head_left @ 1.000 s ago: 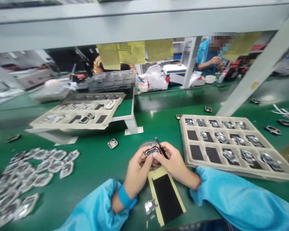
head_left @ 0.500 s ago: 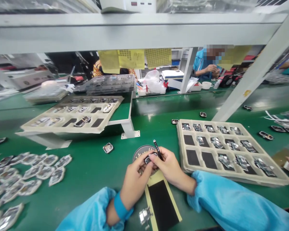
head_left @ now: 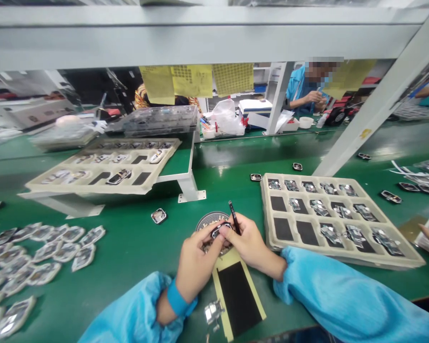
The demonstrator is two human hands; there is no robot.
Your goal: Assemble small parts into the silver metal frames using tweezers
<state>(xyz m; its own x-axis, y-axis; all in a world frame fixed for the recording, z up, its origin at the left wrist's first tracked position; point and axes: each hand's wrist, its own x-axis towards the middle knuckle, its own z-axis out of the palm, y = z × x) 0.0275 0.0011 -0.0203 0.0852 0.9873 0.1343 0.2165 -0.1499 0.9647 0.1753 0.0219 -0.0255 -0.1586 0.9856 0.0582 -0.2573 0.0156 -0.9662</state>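
Note:
A small dark watch case (head_left: 217,232) with a pale rim is gripped in the fingers of my left hand (head_left: 196,257). My right hand (head_left: 250,240) holds a slim black pen-like tool (head_left: 233,213) upright against the index finger, its lower end hidden. The right thumb and fingertips press at the case too. Under both hands is a round grey dish (head_left: 209,219) with small parts, partly covered by them. Nearer me lies a black pad with a yellow border (head_left: 240,297). A loose silvery circuit part (head_left: 213,311) rests to its left.
On the right stands a cream tray (head_left: 277,244) of circuit boards. A second tray (head_left: 143,189) sits on a raised stand (head_left: 189,188) at left. Many watch housings (head_left: 48,250) cover the left bench. One case (head_left: 159,216) lies alone. A co-worker (head_left: 303,95) sits across; a slanted post (head_left: 364,105) rises right.
The camera view has shifted slightly, moving most of the scene a little up and left. Both hands keep their hold on the watch case and the tool, with only slight finger movement.

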